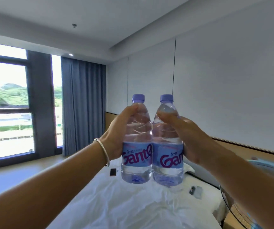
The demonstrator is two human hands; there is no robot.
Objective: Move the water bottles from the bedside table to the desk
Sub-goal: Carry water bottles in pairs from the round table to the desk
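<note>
I hold two bottles upright in front of me, side by side and touching. My left hand grips the left bottle from its left side; my right hand grips the right bottle from its right side. A bracelet sits on my left wrist. Below and beyond the bottles lies the bed, running away from me toward the headboard against the wall on the right. On the bed, a phone lies just left of the left bottle, and a small item lies to the right of the right bottle. The window is far left, with the curtain between it and the bottles.
</note>
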